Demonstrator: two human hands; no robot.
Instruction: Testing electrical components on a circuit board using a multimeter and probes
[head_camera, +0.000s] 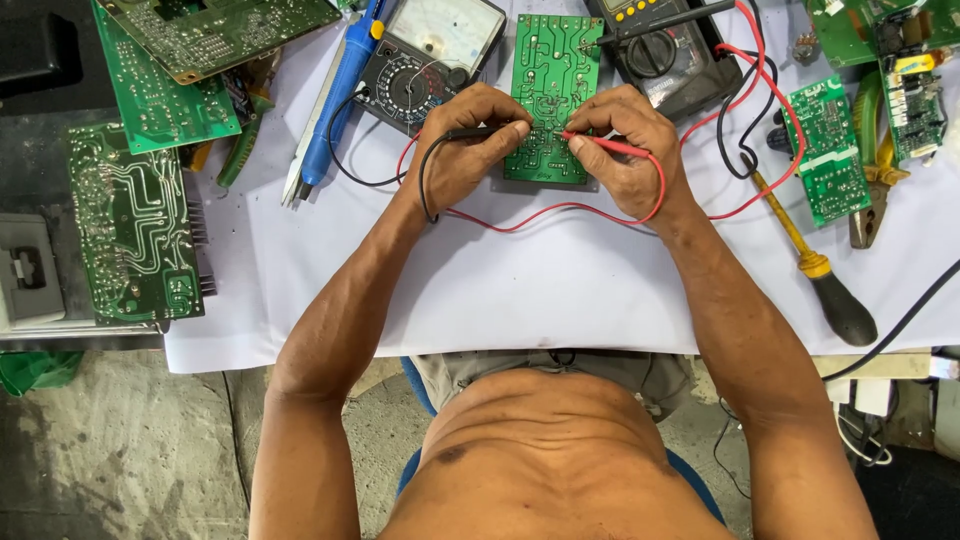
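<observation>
A green circuit board (553, 70) lies solder side up on the white sheet (540, 280). My left hand (465, 150) grips a black test probe (480, 132) and presses its tip onto the board. My right hand (625, 150) pinches a red test probe (608, 146), its tip touching the board close to the black one. Red and black leads loop under my hands. An analog meter (430, 55) sits behind my left hand, a dark digital meter (665, 50) behind my right.
A blue soldering iron (335, 100) lies left of the analog meter. Green boards (130, 225) are stacked at the left, smaller boards (828, 150) at the right. A yellow-shafted screwdriver with black handle (820, 270) and pliers (875, 170) lie to the right.
</observation>
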